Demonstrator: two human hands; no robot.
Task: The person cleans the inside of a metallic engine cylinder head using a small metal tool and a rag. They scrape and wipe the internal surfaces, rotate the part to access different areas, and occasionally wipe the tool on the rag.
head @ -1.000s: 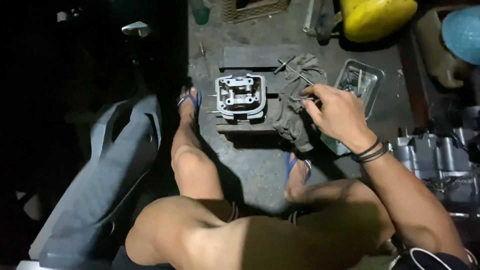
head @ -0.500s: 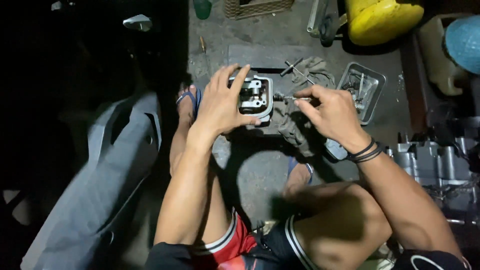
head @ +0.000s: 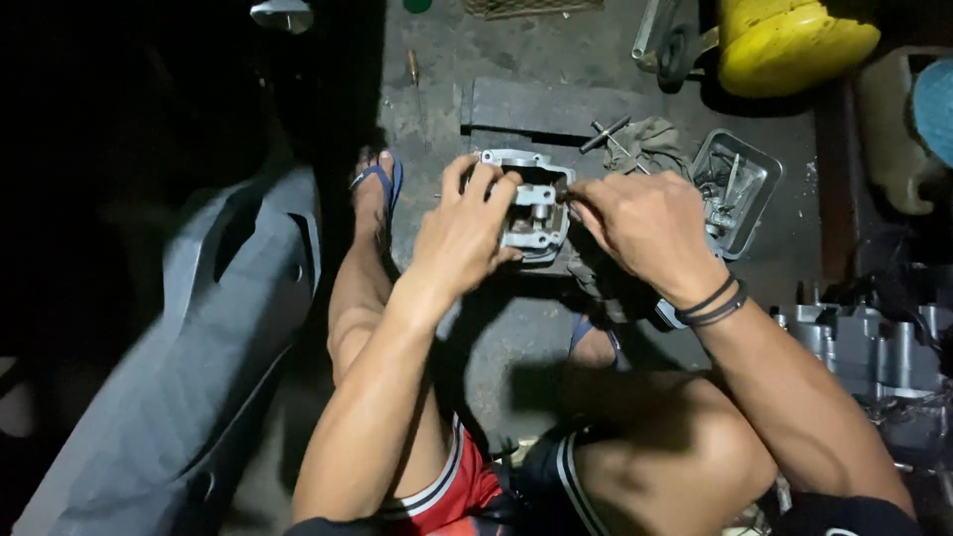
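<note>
A grey metal engine cylinder head (head: 536, 203) rests on a dark wooden block (head: 541, 104) on the concrete floor between my feet. My left hand (head: 462, 233) lies over its left side and grips it, fingers curled on the top edge. My right hand (head: 645, 228) is at the head's right edge, fingertips pinched on a small dark part that I cannot make out. Two dark bands circle my right wrist. A dirty grey rag (head: 650, 144) lies under and behind my right hand.
A metal tray (head: 740, 189) with small parts and tools sits right of the rag. A yellow container (head: 789, 45) stands at the back right. An engine case (head: 869, 342) is at the right. A grey plastic body panel (head: 208, 347) lies at the left.
My left hand came in from out of view and took hold of the cylinder head. My right hand shifted from the rag to the head's right edge.
</note>
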